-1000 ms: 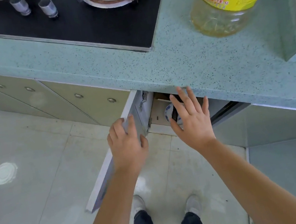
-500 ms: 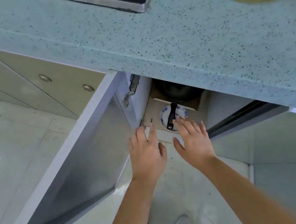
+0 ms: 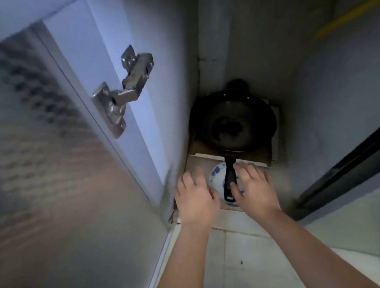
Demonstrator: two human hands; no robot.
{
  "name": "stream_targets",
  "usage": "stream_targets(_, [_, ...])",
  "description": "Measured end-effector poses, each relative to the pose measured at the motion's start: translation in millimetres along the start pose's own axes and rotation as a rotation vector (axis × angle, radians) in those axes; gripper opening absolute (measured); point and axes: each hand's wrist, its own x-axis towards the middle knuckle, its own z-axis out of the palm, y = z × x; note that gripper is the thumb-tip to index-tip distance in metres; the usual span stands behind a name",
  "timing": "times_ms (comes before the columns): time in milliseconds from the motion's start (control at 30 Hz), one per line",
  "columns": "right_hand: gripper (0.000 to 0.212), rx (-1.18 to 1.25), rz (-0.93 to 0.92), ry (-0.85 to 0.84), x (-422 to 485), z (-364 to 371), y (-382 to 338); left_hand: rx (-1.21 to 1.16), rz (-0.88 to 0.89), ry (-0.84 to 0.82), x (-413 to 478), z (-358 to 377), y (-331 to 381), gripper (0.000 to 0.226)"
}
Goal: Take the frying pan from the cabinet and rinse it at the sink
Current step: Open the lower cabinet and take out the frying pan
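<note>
1. Head view, the hands: two bare hands reach low into the open cabinet. The left hand [image 3: 194, 203] holds nothing, and its fingers [image 3: 187, 181] look loosely spread, though blur softens them. The right hand [image 3: 256, 190] is also empty, its fingers [image 3: 250, 171] splayed and its thumb just beside the handle; nothing is pinched yet.

2. Head view, the task's thing: the black frying pan [image 3: 233, 124] sits on the cabinet floor just beyond the fingertips. Its handle [image 3: 230, 174] points back toward the person and runs between the two hands. I'd judge it was stored handle-out so it could be grabbed without reaching deep.

3. Head view, why the hands sit so: the right hand flanks the handle, likely to close round it. The left hand hovers on the other side, perhaps to steady the blue-and-white dish [image 3: 214, 173] that lies under the handle, between the fingers of both hands.

4. Head view, the surroundings: the cabinet door [image 3: 50, 166] is swung wide on the left-hand side, clearing the way. The pan rests on cardboard [image 3: 196, 149].

5. Head view, the count: one pan, one handle, one dish, one door, one metal hinge [image 3: 123, 92] in sight, two hands. A dark rounded shape behind the pan is too dim to name.
</note>
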Motion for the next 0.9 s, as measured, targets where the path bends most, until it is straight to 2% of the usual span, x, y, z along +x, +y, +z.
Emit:
stream_targets(67, [0.051, 0.073, 0.032, 0.066, 16, 25, 7, -0.072, -0.023, -0.046, 12, 19, -2, 0.058])
stream_targets(200, [0.046, 0.422, 0.169, 0.156, 47, 58, 15, -0.347, -0.119, -0.094, 29, 53, 2, 0.052])
stream_targets(300, [0.045, 0.605, 0.271, 0.134, 67, 73, 25, -0.548, -0.21, -0.139, 40, 75, 5, 0.052])
stream_targets(400, [0.045, 0.742, 0.377, 0.107, 83, 86, 33, -0.621, -0.21, -0.172, 49, 96, 8, 0.052])
stream_targets(533, [0.047, 0.944, 0.475, 0.05, 96, 94, 34, -0.843, -0.279, -0.243, 55, 119, 13, 0.05])
stream_targets(700, [0.056, 1.179, 0.566, -0.043, 109, 95, 37, -0.974, -0.307, -0.292, 65, 134, 15, 0.046])
stream_targets(800, [0.052, 1.289, 0.597, -0.096, 111, 91, 38, -1.017, -0.25, -0.327, 69, 136, 22, 0.051])
stream_targets(900, [0.052, 1.336, 0.605, -0.11, 112, 91, 41, -1.08, -0.276, -0.347, 72, 141, 24, 0.056])
